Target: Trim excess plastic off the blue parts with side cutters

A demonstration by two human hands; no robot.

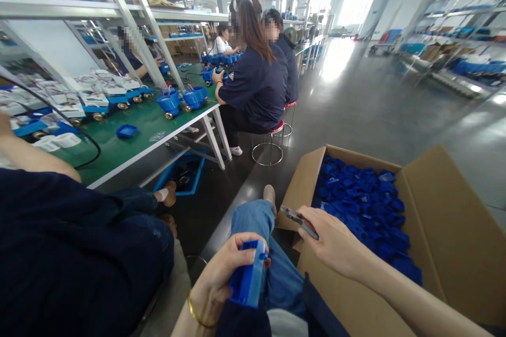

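My left hand [227,268] is closed around a blue plastic part [250,276], shaped like a small open tray, above my lap. Over the near edge of a cardboard box, my right hand [332,239] grips a pair of cutting pliers [298,221], their metal jaws pointing left and away from the blue part. Many similar blue plastic parts [358,205] lie heaped in the cardboard box [443,221] to my right. The pliers and the held part are apart.
At left, a green-topped table [114,150] carries blue assemblies [169,102] and white pieces. A person in dark clothes [71,253] sits close at my left; others sit along the table. A blue bin [195,179] stands beneath it. Red stools [272,134] stand farther off.
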